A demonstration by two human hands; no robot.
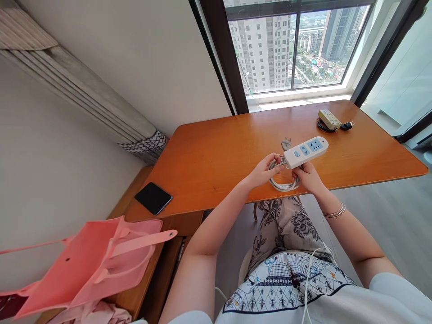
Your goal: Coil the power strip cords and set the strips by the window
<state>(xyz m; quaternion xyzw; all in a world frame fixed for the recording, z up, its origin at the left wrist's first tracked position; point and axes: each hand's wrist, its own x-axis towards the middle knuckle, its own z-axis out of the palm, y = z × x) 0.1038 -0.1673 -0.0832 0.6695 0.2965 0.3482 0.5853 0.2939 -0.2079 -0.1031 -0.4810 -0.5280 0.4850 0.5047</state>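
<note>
A white power strip point(305, 152) with blue socket panels is held up over the front edge of the table, tilted with its far end to the right. Its white cord point(285, 186) is looped into a coil beneath it. My left hand point(265, 171) has its fingers closed on the coil, beside the strip's left end. Under the strip, my right hand point(308, 177) grips the coil's right side, its fingertips partly hidden. The grey plug point(286, 144) shows just behind the strip.
At the back right of the wooden table point(209, 166) lies a beige power strip point(329, 119) with a black cord and plug. A dark tablet point(153, 198) rests at the left edge. An open pink bag point(91, 261) sits lower left; a window point(293, 54) is behind.
</note>
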